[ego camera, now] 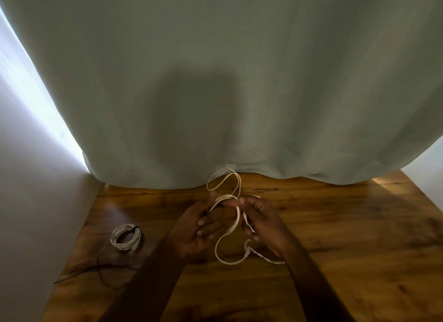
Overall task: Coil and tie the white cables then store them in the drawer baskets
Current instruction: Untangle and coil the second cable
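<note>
Both hands up over the wooden table (335, 225), mid-coil on a white cable (237, 216). Left hand (199, 228) curled around the loops at the top, right hand (261, 223) pinching the strand just beside it, rest of the cable trailing down onto the wood. Finished tied coil (125, 237) lying well off to the left, pale curtain (215, 82) hanging behind.

Wooden table (335, 237). A tied white cable coil (126, 237) lies at nine o'clock; a thin dark cord (100, 267) at eight; curtain hem (287, 175) at twelve.
</note>
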A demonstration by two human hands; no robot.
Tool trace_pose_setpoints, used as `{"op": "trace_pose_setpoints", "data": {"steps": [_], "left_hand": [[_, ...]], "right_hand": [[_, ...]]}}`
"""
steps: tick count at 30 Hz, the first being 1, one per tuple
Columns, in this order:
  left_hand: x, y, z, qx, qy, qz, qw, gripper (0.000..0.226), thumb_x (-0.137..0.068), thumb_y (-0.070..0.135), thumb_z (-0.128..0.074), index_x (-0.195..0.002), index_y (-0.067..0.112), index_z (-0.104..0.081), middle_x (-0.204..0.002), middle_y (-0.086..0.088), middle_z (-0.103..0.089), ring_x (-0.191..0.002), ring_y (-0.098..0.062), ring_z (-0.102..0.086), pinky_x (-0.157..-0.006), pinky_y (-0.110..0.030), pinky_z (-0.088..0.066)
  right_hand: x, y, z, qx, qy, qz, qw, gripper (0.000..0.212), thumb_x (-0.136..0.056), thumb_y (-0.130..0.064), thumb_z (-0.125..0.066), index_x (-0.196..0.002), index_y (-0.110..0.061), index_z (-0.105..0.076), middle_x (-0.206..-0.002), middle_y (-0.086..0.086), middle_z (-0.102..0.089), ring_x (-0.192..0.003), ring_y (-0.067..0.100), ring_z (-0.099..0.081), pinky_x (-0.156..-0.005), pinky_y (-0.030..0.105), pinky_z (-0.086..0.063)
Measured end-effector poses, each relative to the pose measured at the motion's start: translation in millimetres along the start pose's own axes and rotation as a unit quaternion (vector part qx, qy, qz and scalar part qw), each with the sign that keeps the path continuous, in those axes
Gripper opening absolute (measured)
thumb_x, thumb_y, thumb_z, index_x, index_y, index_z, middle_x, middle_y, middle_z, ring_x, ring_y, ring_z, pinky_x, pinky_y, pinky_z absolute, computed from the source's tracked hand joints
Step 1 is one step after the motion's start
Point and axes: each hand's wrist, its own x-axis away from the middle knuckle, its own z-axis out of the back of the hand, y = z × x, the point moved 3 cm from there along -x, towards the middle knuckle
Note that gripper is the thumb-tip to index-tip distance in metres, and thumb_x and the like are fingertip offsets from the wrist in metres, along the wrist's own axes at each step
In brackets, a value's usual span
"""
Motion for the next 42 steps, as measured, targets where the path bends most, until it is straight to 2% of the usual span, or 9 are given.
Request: {"op": "trace_pose_setpoints", "data": {"steps": [5, 10, 13, 17, 21, 26, 30, 37, 42], "left_hand": [[-6.1, 19.4, 3.3, 0.036, 0.06, -0.083, 0.994, 0.048, -0.103, 0.031, -0.039, -0.122, -0.01, -0.055, -0.046, 0.004, -0.043, -0.033, -0.005, -0.04, -0.047, -0.022, -0.042], [-20.4, 25.7, -0.4, 0.037, 0.099, -0.123, 0.987, 0.065, -0.072, 0.019, -0.085, -0.124, -0.009, -0.059, -0.064, -0.001, -0.06, -0.048, -0.009, -0.058, -0.058, -0.026, -0.054], [-25.1, 29.5, -1.2, 0.092, 0.117, -0.15, 0.977, 0.077, -0.058, 0.014, -0.094, -0.123, -0.008, -0.059, -0.085, -0.009, -0.072, -0.069, -0.016, -0.072, -0.073, -0.032, -0.061], [-31.5, 36.9, -4.1, 0.051, 0.173, -0.205, 0.962, 0.024, -0.087, 0.016, -0.06, -0.096, -0.001, -0.074, -0.102, -0.015, -0.075, -0.086, -0.02, -0.075, -0.072, -0.037, -0.061], [-38.4, 35.4, -6.3, -0.016, 0.21, -0.25, 0.945, 0.039, -0.093, 0.018, -0.043, -0.085, 0.005, -0.079, -0.097, -0.011, -0.076, -0.087, -0.021, -0.075, -0.075, -0.036, -0.061], [-44.6, 35.9, 2.3, -0.098, 0.252, -0.278, 0.922, 0.026, -0.099, 0.013, -0.045, -0.11, -0.003, -0.061, -0.1, -0.018, -0.074, -0.092, -0.03, -0.073, -0.074, -0.035, -0.06], [-45.0, 41.1, -3.4, -0.293, 0.287, -0.282, 0.867, 0.026, -0.103, 0.014, -0.04, -0.117, -0.001, -0.056, -0.09, -0.013, -0.075, -0.082, -0.029, -0.073, -0.071, -0.034, -0.06], [-38.7, 29.9, 4.5, -0.591, 0.244, -0.222, 0.736, 0.018, -0.1, 0.026, -0.044, -0.1, 0.02, -0.061, -0.087, 0.007, -0.069, -0.081, -0.012, -0.066, -0.076, -0.034, -0.054], [-30.9, 26.6, -1.0, -0.486, 0.235, -0.134, 0.831, 0.034, -0.1, -0.003, -0.04, -0.075, 0.013, -0.056, -0.055, 0.008, -0.055, -0.047, -0.005, -0.049, -0.043, -0.021, -0.038]], "right_hand": [[5.7, 26.9, -0.6, 0.224, 0.004, 0.046, 0.974, 0.034, -0.101, -0.055, -0.037, -0.085, -0.036, -0.06, -0.064, -0.004, -0.061, -0.054, 0.006, -0.058, -0.055, 0.034, -0.05], [0.1, 36.1, -7.2, 0.374, -0.014, 0.06, 0.925, 0.056, -0.093, -0.074, -0.019, -0.108, -0.036, -0.057, -0.079, -0.011, -0.061, -0.072, 0.004, -0.059, -0.066, 0.035, -0.054], [-1.7, 40.5, -5.3, 0.412, -0.051, 0.058, 0.908, 0.041, -0.098, -0.061, -0.035, -0.109, -0.031, -0.06, -0.09, -0.009, -0.066, -0.081, 0.005, -0.061, -0.075, 0.037, -0.055], [1.7, 41.1, 0.3, 0.415, -0.056, 0.067, 0.905, 0.025, -0.092, -0.061, -0.043, -0.092, -0.038, -0.053, -0.086, -0.012, -0.063, -0.083, 0.004, -0.06, -0.076, 0.035, -0.054], [-2.8, 26.2, -3.5, 0.421, -0.049, 0.102, 0.9, 0.029, -0.093, -0.059, -0.042, -0.093, -0.034, -0.056, -0.082, -0.011, -0.064, -0.078, 0.003, -0.059, -0.07, 0.034, -0.054], [-7.0, 3.1, -8.7, 0.439, -0.055, 0.14, 0.886, 0.019, -0.098, -0.038, -0.055, -0.101, -0.023, -0.068, -0.085, -0.007, -0.067, -0.074, 0.004, -0.06, -0.063, 0.02, -0.047], [-10.6, -12.2, -12.3, 0.435, -0.074, 0.17, 0.881, 0.016, -0.095, -0.026, -0.059, -0.105, -0.021, -0.071, -0.093, -0.006, -0.071, -0.082, 0.005, -0.062, -0.065, 0.008, -0.038], [-31.0, -37.7, -7.6, 0.435, -0.076, 0.214, 0.872, 0.008, -0.083, -0.01, -0.066, -0.077, -0.016, -0.068, -0.077, -0.006, -0.066, -0.062, 0.002, -0.053, -0.058, 0.021, -0.043], [-44.2, -50.5, -4.3, 0.42, -0.092, 0.241, 0.87, 0.006, -0.078, -0.02, -0.073, -0.08, -0.015, -0.076, -0.082, -0.003, -0.073, -0.075, 0.01, -0.066, -0.067, 0.033, -0.052]]}}
